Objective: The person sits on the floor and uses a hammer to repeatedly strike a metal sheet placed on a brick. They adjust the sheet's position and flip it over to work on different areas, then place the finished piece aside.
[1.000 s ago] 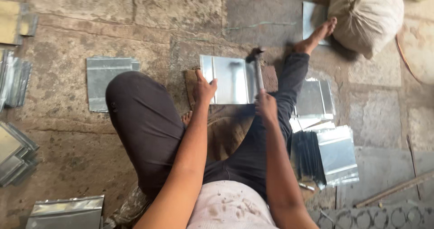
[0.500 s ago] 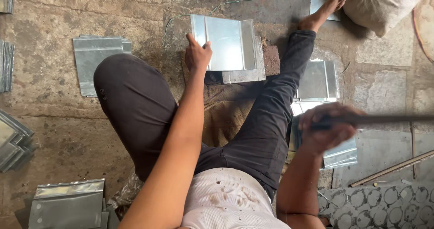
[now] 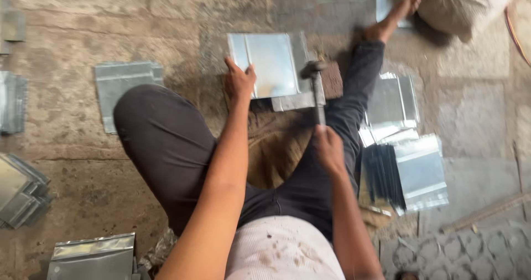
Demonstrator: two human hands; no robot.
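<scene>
I sit on a stone floor with my legs spread. A shiny metal sheet (image 3: 274, 64) with folded edges lies flat between my legs, on a dark block (image 3: 333, 81). My left hand (image 3: 239, 82) presses on the sheet's near left edge. My right hand (image 3: 328, 147) grips the handle of a hammer (image 3: 315, 83), and the blurred hammer head is down at the sheet's right edge.
A stack of folded metal sheets (image 3: 412, 172) lies by my right leg, with more sheets (image 3: 394, 103) behind it. Other sheets lie at left (image 3: 124, 83), far left (image 3: 19, 188) and bottom left (image 3: 94, 257). A stuffed sack (image 3: 464, 6) sits top right beside my foot (image 3: 401, 9).
My right hand swung the hammer out to the right, then brought it down onto the sheet's right edge. My left hand stayed on the sheet.
</scene>
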